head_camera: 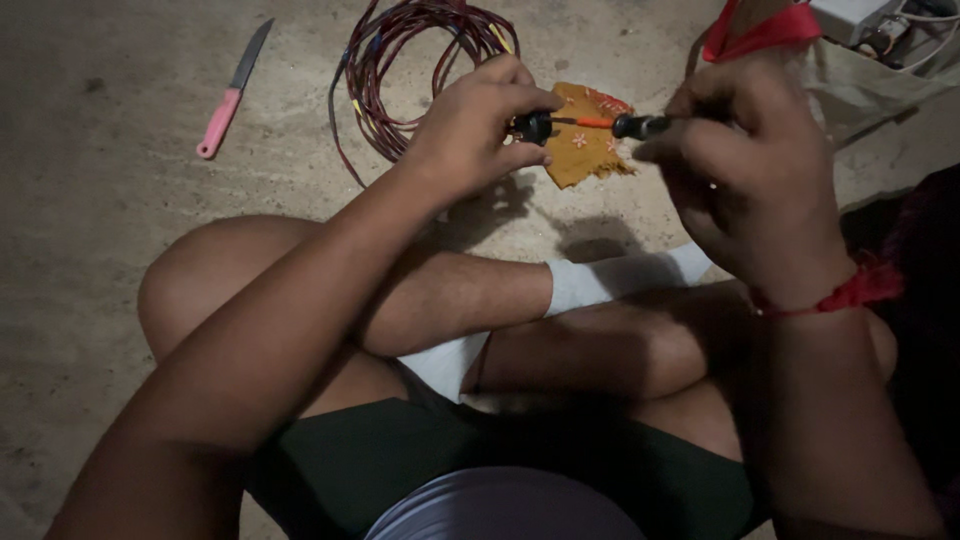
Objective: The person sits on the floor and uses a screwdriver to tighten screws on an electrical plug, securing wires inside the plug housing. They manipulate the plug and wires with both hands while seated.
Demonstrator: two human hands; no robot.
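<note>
Left hand [478, 130], upper centre of frame, fingers curled tight, pinching a small black part [533, 127] between thumb and forefinger. Right hand [745, 170], upper right, clenched around the dark handle of a screwdriver [625, 125]; its orange shaft runs horizontal, tip pointing left into the black part. Long axis left-right, held in the air above an orange cloth [583, 150] on the floor. Coil of dark red wire [400, 60] behind the left hand. Pink-handled knife [230, 95] lies upper left, well apart, blade pointing up-right.
</note>
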